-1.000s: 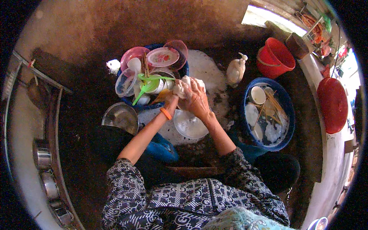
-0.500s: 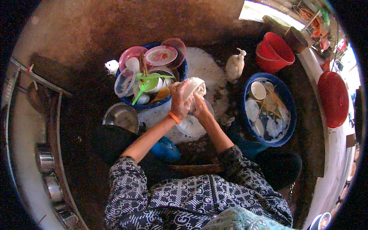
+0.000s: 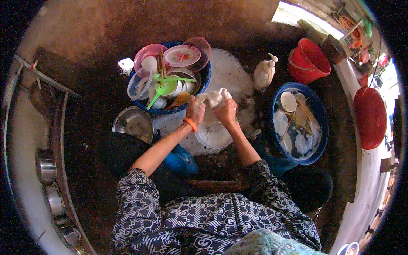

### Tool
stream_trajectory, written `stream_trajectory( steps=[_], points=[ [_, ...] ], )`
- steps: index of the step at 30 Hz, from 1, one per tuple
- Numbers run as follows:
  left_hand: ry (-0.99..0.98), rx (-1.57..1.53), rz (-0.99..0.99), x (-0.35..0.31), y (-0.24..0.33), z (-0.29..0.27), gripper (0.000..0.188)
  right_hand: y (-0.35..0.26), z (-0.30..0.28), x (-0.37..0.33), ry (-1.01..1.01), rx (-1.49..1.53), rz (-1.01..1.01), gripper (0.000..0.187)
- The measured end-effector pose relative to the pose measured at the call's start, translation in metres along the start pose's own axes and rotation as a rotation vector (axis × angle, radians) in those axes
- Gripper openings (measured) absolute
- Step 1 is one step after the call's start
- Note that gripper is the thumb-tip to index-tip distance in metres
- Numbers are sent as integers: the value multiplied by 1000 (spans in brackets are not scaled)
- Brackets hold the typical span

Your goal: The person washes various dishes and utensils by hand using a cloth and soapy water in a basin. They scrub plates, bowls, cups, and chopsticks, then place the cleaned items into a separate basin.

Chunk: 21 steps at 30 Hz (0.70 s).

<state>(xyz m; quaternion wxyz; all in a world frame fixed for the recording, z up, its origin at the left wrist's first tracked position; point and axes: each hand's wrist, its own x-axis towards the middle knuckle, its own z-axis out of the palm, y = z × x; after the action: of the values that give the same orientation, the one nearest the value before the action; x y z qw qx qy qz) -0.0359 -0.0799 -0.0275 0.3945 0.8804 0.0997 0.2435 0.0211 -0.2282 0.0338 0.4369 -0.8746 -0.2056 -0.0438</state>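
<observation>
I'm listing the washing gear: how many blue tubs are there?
2: one blue tub left of centre, heaped with dishes; another blue tub on the right.

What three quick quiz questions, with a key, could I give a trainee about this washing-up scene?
1. True or false: the left hand and the right hand both grip the white cloth.

2. What circles the left wrist?
A) a black watch
B) an orange band
C) a white glove cuff

3. Fill in the blank: the flowered plate lies in the blue tub on the person's ____ side.

Key: 1. true; 2. B; 3. left
</observation>
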Motion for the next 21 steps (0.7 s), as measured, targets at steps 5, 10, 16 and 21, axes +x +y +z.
stream_trajectory(
  steps=[5, 10, 16, 21],
  points=[
    [97, -10, -336, 16, -46, -13, 37, 4, -20, 8, -536, 156, -5, 57],
    [517, -373, -487, 43, -126, -50, 39, 27, -54, 15, -710, 156, -58, 51],
    [587, -985, -836, 43, -171, -82, 64, 120, -111, 61, 403, 139, 368, 29],
    [508, -746, -858, 29, -127, -90, 63, 219, -143, 39, 592, -313, 510, 39]
  ],
)
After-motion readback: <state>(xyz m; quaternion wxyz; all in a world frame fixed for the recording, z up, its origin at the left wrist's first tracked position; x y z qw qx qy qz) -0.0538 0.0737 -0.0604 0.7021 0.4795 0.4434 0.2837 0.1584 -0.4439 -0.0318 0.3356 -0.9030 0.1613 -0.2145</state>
